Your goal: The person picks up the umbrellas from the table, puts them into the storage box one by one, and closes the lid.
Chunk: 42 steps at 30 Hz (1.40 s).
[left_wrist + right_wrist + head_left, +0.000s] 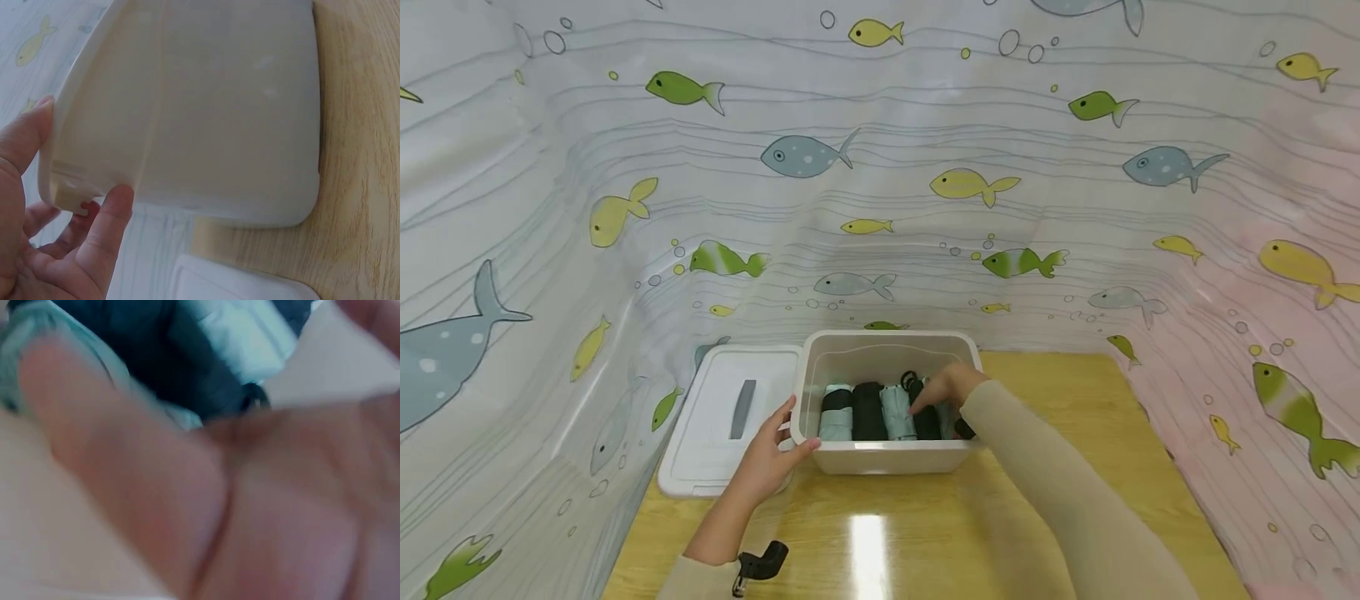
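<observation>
A white storage bin (891, 457) stands on the table with a row of rolled fabric bundles in it, which look like folded umbrellas. From left these are a pale green one with a black band (837, 414), a black one (869, 412), a pale green one (898, 414) and a black one with a loop (928, 421). My left hand (765, 458) grips the bin's left rim, thumb and fingers on either side of its edge. Inside the bin's right part, my right hand (951, 387) reaches over the bundles, its thumb extended; its other fingers are mostly hidden.
The white lid (703, 442) with a grey handle lies left of the bin, partly under my left hand. A wooden table (1052, 392) carries everything. Fish-patterned cloth (910, 108) hangs behind and along both sides.
</observation>
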Tool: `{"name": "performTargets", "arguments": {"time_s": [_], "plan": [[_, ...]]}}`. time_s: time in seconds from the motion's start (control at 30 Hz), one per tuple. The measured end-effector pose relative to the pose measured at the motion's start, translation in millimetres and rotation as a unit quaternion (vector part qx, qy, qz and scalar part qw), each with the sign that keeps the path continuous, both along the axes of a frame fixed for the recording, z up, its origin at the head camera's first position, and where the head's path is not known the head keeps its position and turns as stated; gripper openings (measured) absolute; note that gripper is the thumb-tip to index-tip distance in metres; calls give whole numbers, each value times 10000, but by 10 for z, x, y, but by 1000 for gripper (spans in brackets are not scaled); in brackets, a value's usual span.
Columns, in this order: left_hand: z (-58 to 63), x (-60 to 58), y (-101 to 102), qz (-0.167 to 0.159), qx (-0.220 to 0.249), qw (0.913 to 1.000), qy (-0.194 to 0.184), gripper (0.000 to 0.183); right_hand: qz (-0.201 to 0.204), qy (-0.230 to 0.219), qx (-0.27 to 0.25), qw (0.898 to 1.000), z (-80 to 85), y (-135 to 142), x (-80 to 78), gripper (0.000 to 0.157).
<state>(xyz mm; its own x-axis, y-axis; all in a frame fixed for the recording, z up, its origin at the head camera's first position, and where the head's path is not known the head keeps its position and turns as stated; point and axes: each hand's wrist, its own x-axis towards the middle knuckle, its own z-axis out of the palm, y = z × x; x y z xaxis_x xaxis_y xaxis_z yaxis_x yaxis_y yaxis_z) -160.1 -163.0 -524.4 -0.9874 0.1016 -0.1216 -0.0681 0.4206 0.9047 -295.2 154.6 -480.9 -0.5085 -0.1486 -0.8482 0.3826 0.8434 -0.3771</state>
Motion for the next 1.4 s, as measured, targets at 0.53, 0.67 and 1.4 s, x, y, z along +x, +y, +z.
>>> {"name": "performTargets", "arguments": {"time_s": [0.53, 0.67, 1.4], "plan": [[21, -5, -23, -3, 15, 10000, 28, 94, -654, -197, -320, 9972, -60, 131, -38, 95], [30, -7, -22, -8, 12, 10000, 51, 93, -583, -126, -349, 9976, -67, 129, -22, 93], [-2, -1, 5, 77, 75, 9999, -31, 95, -248, -60, -221, 9994, 215, 234, 22, 91]]}}
